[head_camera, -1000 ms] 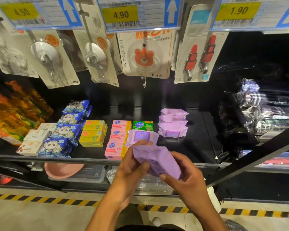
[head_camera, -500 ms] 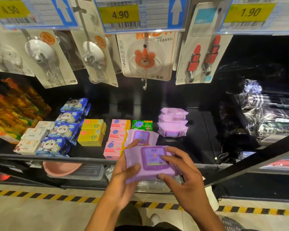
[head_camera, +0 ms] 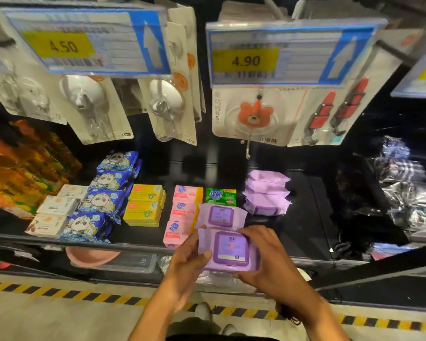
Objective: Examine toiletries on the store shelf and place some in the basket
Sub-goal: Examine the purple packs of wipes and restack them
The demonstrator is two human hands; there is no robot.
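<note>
Both hands gripping purple wipes pack (head_camera: 229,251): left hand (head_camera: 186,263), right hand (head_camera: 268,263) clasping opposite short ends; we're holding long axis crosswise, lid up.

A black shelf (head_camera: 298,217) ran across the view, its glossy deck and dark back panel (head_camera: 207,153) dim and faintly reflecting. Above it hung blue-framed price labels (head_camera: 84,43) with yellow patches reading 4.50 and 4.90. Below, the pale floor (head_camera: 47,318) was brighter, crossed by a yellow-and-black striped line (head_camera: 59,292) just before the shelf base. A black bar (head_camera: 379,267) slanted across the lower right
</note>
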